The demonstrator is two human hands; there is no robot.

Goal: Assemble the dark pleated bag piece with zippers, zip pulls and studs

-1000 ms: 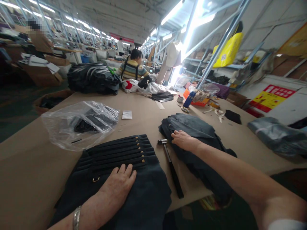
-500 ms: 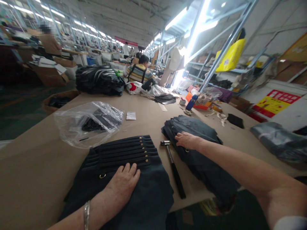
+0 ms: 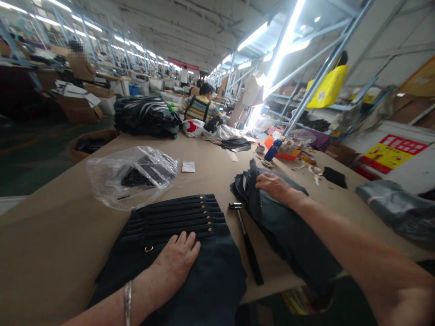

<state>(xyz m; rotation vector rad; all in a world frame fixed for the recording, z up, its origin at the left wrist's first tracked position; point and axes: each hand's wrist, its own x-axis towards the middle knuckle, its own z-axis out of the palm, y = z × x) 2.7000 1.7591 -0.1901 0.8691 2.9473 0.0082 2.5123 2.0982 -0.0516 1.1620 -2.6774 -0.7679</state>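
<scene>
Left fabric stack [image 3: 220,258], dk, flat, gold studs [image 3: 205,212]; right stack [image 3: 283,233], edge up.

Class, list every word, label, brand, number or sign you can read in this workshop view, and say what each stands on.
No text is clear enough to quote.
Red-and-yellow poster, right: white characters on red, too blurred to read.
Yellow bag by the metal frame: small marking, too blurred to read.
Yellow-orange banner, upper right: faint marks, too blurred to read.
</scene>
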